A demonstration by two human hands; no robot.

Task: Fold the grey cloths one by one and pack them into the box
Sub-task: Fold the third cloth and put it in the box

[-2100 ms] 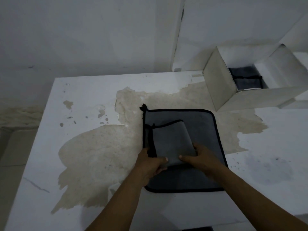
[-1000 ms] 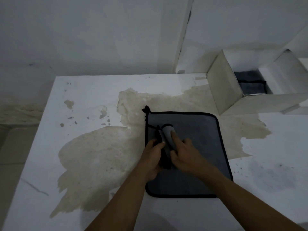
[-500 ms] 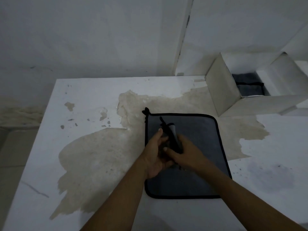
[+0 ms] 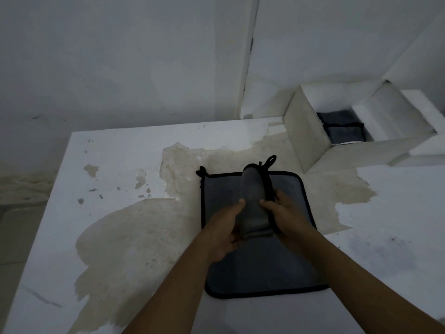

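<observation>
A narrow folded grey cloth (image 4: 252, 201) with black trim is held up above the table between both hands. My left hand (image 4: 224, 227) grips its left side, thumb on top. My right hand (image 4: 286, 215) grips its right edge. Beneath them a flat grey cloth (image 4: 260, 268) with a black border lies spread on the table. An open white box (image 4: 310, 138) stands at the back right, with folded grey cloths (image 4: 342, 128) inside it.
The white table (image 4: 120, 153) has a large worn beige patch across its middle. A wall runs close behind the table and the box. The table's left edge drops to the floor.
The small cloth went from a wide fold on the flat cloth to a narrow bundle. Both hands have now lifted it and turned its end toward the box.
</observation>
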